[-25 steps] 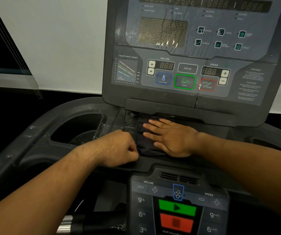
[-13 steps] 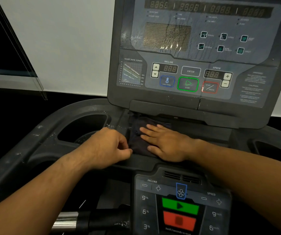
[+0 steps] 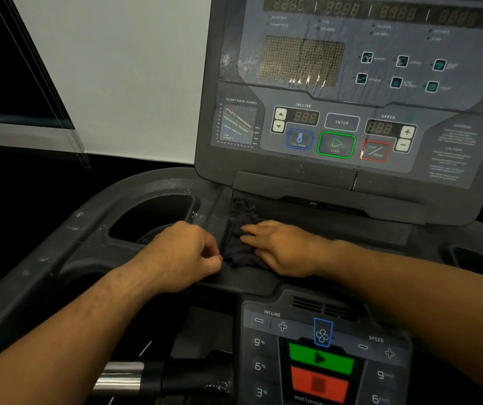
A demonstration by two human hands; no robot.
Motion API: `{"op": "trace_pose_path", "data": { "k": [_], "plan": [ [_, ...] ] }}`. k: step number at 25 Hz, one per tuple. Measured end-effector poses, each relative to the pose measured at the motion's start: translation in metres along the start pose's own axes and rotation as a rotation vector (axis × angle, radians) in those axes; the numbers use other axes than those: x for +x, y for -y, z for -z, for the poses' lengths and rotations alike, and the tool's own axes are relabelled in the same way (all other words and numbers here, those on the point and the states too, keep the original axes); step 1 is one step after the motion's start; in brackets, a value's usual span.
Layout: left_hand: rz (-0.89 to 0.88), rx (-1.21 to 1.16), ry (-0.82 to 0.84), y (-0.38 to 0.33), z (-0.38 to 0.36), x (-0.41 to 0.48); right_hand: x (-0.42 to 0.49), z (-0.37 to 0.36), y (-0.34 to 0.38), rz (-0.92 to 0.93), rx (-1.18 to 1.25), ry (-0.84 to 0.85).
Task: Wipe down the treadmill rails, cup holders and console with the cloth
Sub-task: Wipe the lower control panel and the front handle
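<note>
A dark cloth [image 3: 238, 244] lies bunched on the tray ledge [image 3: 351, 229] below the treadmill console [image 3: 342, 68]. My right hand [image 3: 284, 247] rests on top of the cloth, its fingers bent into the folds. My left hand [image 3: 184, 252] is curled beside it, thumb and fingertips pinched at the cloth's left edge. The console face shows wet streaks over its display. The left cup holder [image 3: 152, 217] opens just left of my left hand, with droplets on its rim. The left rail [image 3: 30, 287] curves down toward me, speckled with pale marks.
A lower control panel [image 3: 322, 361] with green and red buttons sits near me below the ledge. The right cup holder [image 3: 479, 258] is partly seen at the far right. A chrome and black handlebar [image 3: 120, 378] crosses the bottom. A white wall stands behind.
The cloth has been gathered into a narrower bunch. My right fingers went from flat to bent, and both hands sit closer together on it.
</note>
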State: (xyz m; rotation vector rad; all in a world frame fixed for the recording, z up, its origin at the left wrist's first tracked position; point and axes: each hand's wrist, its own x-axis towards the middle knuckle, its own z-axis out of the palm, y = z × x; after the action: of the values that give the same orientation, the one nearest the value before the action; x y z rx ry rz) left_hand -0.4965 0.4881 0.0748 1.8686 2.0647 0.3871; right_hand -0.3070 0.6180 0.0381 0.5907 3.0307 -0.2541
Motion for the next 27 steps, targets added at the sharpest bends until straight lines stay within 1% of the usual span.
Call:
{"op": "trace_pose_path", "data": {
  "k": [2, 4, 5, 6, 7, 9, 10, 11, 14, 16, 18, 20, 24, 26, 27],
  "plan": [
    [0.005, 0.014, -0.027, 0.004, 0.002, -0.004, 0.027, -0.010, 0.019, -0.131, 0.037, -0.076],
    [0.025, 0.013, -0.071, 0.009, 0.007, -0.010, 0.049, -0.014, 0.034, -0.321, 0.117, -0.237],
    [0.044, 0.007, -0.085, 0.012, 0.009, -0.014, 0.058, -0.012, 0.038, -0.369, 0.152, -0.305],
    [0.063, 0.004, -0.094, 0.016, 0.012, -0.017, 0.065, -0.009, 0.038, -0.368, 0.165, -0.310],
    [0.076, 0.009, -0.098, 0.019, 0.015, -0.019, 0.072, -0.004, 0.037, -0.329, 0.154, -0.255],
    [0.100, 0.034, -0.108, 0.024, 0.016, -0.020, 0.083, 0.004, 0.035, -0.196, 0.128, -0.062],
    [0.120, 0.055, -0.114, 0.027, 0.016, -0.020, 0.088, 0.005, 0.037, -0.138, 0.129, 0.000],
    [0.147, 0.075, -0.127, 0.030, 0.017, -0.021, 0.092, 0.005, 0.042, -0.105, 0.145, 0.031],
    [0.219, 0.125, -0.176, 0.038, 0.022, -0.022, 0.080, 0.002, 0.059, -0.004, 0.169, 0.029],
    [0.243, 0.139, -0.173, 0.041, 0.026, -0.022, 0.065, 0.000, 0.067, 0.084, 0.188, 0.082],
    [0.257, 0.156, -0.175, 0.042, 0.027, -0.020, 0.062, 0.003, 0.065, 0.122, 0.172, 0.132],
    [0.269, 0.160, -0.172, 0.043, 0.026, -0.020, 0.073, 0.006, 0.054, 0.072, 0.090, 0.147],
    [0.285, 0.148, -0.146, 0.048, 0.020, -0.024, 0.113, 0.004, 0.041, -0.179, -0.065, 0.164],
    [0.292, 0.154, -0.143, 0.051, 0.017, -0.027, 0.128, 0.000, 0.049, -0.310, -0.079, 0.172],
    [0.296, 0.170, -0.147, 0.051, 0.018, -0.029, 0.132, 0.000, 0.051, -0.345, -0.073, 0.175]
  ]
}}
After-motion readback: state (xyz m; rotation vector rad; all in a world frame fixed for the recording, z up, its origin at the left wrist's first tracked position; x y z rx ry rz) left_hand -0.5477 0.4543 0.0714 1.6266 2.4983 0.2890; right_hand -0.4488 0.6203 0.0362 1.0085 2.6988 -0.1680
